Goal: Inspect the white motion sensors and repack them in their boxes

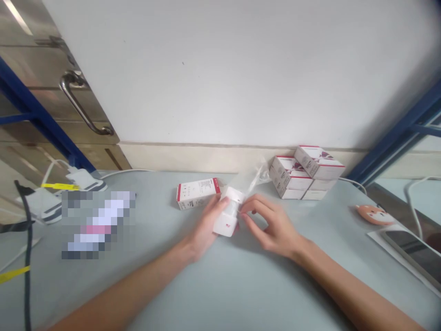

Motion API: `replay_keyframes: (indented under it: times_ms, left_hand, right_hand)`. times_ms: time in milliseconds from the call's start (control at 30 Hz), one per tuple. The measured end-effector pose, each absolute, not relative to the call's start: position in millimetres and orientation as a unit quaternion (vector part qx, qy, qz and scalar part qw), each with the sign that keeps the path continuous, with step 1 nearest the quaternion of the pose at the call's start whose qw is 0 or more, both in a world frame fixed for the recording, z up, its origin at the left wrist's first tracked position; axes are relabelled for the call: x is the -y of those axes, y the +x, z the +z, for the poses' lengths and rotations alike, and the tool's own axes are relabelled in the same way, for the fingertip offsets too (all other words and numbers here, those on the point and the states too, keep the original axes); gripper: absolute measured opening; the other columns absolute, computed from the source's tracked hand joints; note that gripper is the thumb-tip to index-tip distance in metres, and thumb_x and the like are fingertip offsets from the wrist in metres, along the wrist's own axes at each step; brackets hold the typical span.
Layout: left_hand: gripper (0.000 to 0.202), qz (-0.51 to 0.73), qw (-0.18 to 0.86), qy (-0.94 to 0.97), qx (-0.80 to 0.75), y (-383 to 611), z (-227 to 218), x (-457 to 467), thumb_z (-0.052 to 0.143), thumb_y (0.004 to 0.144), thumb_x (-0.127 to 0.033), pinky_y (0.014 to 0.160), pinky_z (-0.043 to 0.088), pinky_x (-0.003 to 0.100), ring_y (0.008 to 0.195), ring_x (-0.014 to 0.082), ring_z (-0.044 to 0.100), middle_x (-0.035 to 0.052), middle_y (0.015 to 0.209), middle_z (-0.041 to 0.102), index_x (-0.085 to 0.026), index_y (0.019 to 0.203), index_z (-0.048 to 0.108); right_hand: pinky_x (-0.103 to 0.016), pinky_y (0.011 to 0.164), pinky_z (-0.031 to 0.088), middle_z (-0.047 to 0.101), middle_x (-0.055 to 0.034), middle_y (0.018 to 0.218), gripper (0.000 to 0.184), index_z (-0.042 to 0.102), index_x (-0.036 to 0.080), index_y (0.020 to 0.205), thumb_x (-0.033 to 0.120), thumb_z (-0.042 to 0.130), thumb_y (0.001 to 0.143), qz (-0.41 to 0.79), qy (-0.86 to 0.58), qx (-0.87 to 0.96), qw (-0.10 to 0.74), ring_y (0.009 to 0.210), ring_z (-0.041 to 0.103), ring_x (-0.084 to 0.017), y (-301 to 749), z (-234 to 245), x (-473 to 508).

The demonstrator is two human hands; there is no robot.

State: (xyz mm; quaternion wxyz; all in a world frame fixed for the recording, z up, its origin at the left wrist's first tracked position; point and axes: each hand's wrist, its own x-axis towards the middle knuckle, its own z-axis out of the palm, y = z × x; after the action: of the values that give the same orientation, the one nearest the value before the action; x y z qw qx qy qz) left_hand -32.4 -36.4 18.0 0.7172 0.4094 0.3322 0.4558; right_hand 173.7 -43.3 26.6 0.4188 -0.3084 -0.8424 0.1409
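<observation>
My left hand (206, 225) grips a white plastic bottle (225, 223) with a small red mark on its side, lying tilted above the pale grey table (220, 294). A white cap (232, 195) sits at the bottle's far end. My right hand (270, 225) is curled beside it, fingertips against the neck. Behind them lies a clear plastic bag (257, 177). A white carton with a red edge (198, 193) stands just beyond my left hand. Further right is a stack of similar cartons (306, 174).
A pixelated patch (98, 225) hides part of the table at left. White devices with cables (82, 179) and a black cable (27, 248) lie there. At right are an orange fox-faced object (375, 214) and a dark tablet (413, 253). A wall and a metal door handle (82, 103) stand behind.
</observation>
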Motion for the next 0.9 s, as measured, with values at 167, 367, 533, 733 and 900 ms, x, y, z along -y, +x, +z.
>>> replay_keyframes:
  times_ms: [167,367,533,733,900]
  left_hand:
    - [0.050,0.458,0.670,0.455,-0.366,-33.9,21.5,37.8,0.062,0.100,-0.058,0.085,0.057,0.035,0.107,0.0248,0.072,0.0094,0.133,0.071,-0.030,0.142,0.057]
    - [0.054,0.476,0.554,0.575,-0.369,-35.3,17.4,29.9,0.067,0.098,-0.059,0.102,0.051,0.036,0.126,0.0288,0.065,0.0105,0.139,0.070,-0.024,0.138,0.066]
    - [0.055,0.454,0.545,0.625,-0.327,-39.5,4.9,17.8,0.067,0.098,-0.055,0.110,0.049,0.042,0.130,0.0319,0.064,0.0150,0.140,0.070,-0.019,0.140,0.065]
    - [0.054,0.451,0.474,0.667,-0.357,-44.3,0.8,19.9,0.072,0.097,-0.041,0.114,0.048,0.046,0.130,0.0289,0.062,0.0135,0.153,0.061,-0.025,0.147,0.059]
    - [0.047,0.446,0.421,0.699,-0.367,-42.9,7.6,23.1,0.064,0.102,-0.044,0.114,0.047,0.045,0.126,0.0279,0.064,0.0122,0.143,0.068,-0.023,0.144,0.062]
  right_hand:
    - [-0.030,0.066,0.048,0.067,-0.0001,0.083,0.022,0.060,0.024,0.091,0.037,0.052,0.108,0.217,-0.428,0.774,0.413,0.074,0.062,-0.016,172.0,21.6,43.1]
    - [-0.032,0.077,0.058,0.072,-0.0041,0.100,0.041,0.056,0.023,0.134,0.054,0.048,0.108,0.383,-0.409,0.734,0.385,0.086,0.069,-0.018,173.8,8.7,31.5]
    - [-0.032,0.073,0.058,0.073,-0.0051,0.095,0.033,0.068,0.021,0.115,0.051,0.058,0.104,0.293,-0.404,0.763,0.411,0.082,0.068,-0.019,184.2,13.7,24.8]
    - [-0.028,0.065,0.051,0.069,-0.0010,0.086,0.028,0.069,0.022,0.105,0.049,0.064,0.101,0.227,-0.426,0.790,0.377,0.072,0.061,-0.015,196.6,20.7,20.7]
    - [-0.032,0.069,0.052,0.071,-0.0028,0.100,0.036,0.066,0.024,0.120,0.054,0.063,0.101,0.191,-0.449,0.812,0.320,0.076,0.062,-0.016,201.8,23.3,21.2]
